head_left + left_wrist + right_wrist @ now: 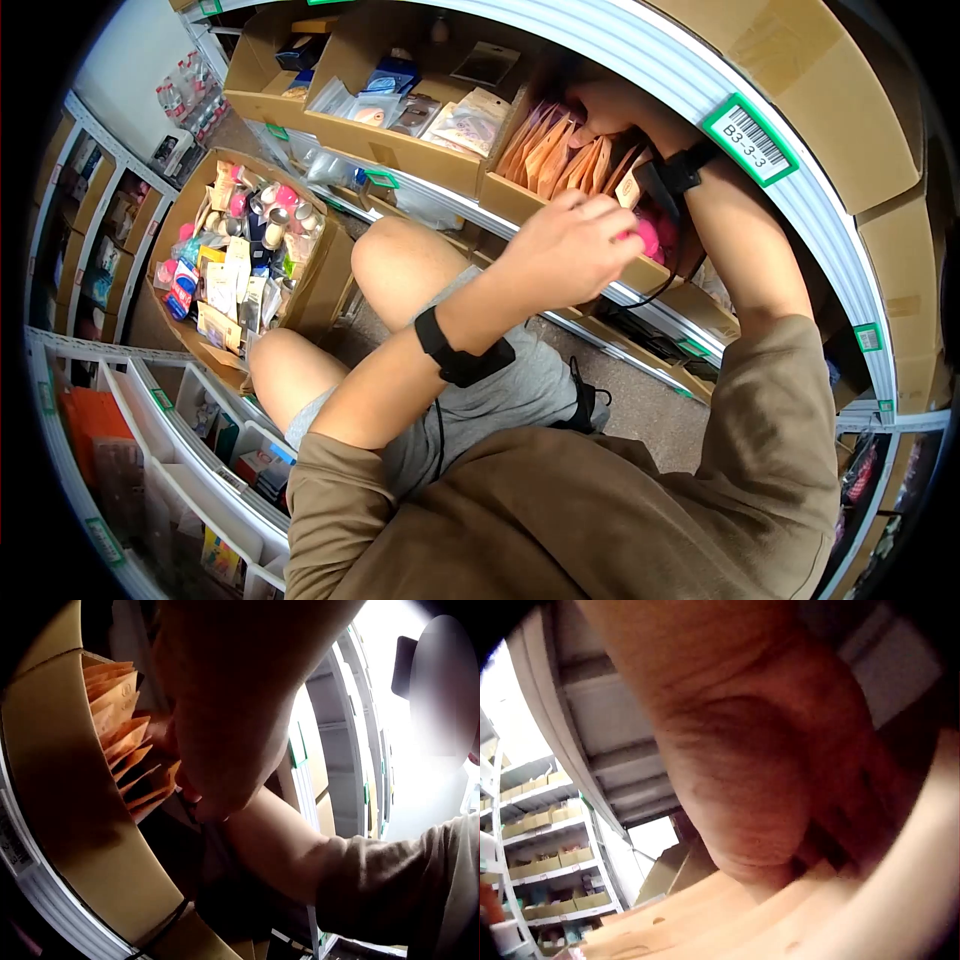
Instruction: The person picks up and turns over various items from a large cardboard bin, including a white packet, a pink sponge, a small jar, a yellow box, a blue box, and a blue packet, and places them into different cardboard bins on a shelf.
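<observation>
In the head view, I see the orange packets (556,152) standing in a tight row inside a cardboard box (512,198) at upper centre of the frame. The right hand (608,106) is in among them; its fingertips are hidden, so I cannot tell whether they are apart or clamped on a packet. The left hand (582,252) hangs at the box's front edge, knuckles bent, near a bright pink, rounded item (645,238); I cannot tell if it pinches anything. I judge the handling of the row to be under way: both hands are at it, no packet that I can make out is clear of the box, and much of the row seems left to go through. At middle left, a big carton (318,285) of stiff brown board is heaped with glossy pouches and paper cards.

In the left wrist view, the packets fan out at upper left, thin, flat and sharp-cornered (they look like crisp paper to me, though film is possible). The box wall beside them is smooth and matt.

In the right wrist view, the packets overlap in pale layers along the bottom, below the heel of the right hand; ribbed grey metal shelving (622,754) spans the upper left.
</observation>
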`<state>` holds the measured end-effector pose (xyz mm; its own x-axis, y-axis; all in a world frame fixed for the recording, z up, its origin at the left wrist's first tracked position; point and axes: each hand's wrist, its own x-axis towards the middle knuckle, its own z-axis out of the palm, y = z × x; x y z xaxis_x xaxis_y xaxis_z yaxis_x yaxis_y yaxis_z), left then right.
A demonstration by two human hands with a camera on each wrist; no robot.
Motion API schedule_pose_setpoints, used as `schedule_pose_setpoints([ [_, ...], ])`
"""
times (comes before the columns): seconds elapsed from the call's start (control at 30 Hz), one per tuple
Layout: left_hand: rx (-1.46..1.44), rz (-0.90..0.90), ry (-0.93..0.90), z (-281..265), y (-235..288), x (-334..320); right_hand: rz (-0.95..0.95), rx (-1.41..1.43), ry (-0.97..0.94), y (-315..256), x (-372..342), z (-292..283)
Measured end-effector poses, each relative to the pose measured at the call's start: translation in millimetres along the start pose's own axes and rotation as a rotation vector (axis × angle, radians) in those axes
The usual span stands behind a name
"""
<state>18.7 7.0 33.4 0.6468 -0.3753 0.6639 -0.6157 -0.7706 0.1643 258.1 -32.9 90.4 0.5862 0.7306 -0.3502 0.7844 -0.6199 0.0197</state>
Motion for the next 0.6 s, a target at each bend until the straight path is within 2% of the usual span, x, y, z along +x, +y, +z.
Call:
schedule_pose_setpoints([
  [0.07,0.007,0.047,-0.008,5,5,8,-0.147,-0.226,0.078,-4,7,2],
  [0.13,0.073,0.055,0.103,19,7,15,-0.114,-0.291,0.096,-3,21,7],
  [0.17,0.130,0.005,0.069,25,7,17,-0.078,-0.354,0.115,-1,26,10],
  [0.2,0.129,0.007,0.070,28,7,18,-0.075,-0.354,0.115,2,29,12],
  [0.27,-0.019,-0.168,0.024,34,5,20,-0.046,-0.247,0.174,9,35,15],
  [0.3,-0.016,-0.196,0.097,34,4,23,-0.046,-0.216,0.205,12,34,12],
  [0.33,-0.016,-0.196,0.097,34,4,25,-0.054,-0.191,0.241,15,33,9],
  [0.4,0.005,-0.401,0.180,33,6,26,-0.078,-0.154,0.314,20,30,6],
  [0.53,0.101,-0.460,0.285,30,5,30,-0.123,-0.104,0.409,26,21,0],
  [0.6,0.118,-0.480,0.234,33,7,30,-0.144,-0.090,0.449,26,16,-4],
])
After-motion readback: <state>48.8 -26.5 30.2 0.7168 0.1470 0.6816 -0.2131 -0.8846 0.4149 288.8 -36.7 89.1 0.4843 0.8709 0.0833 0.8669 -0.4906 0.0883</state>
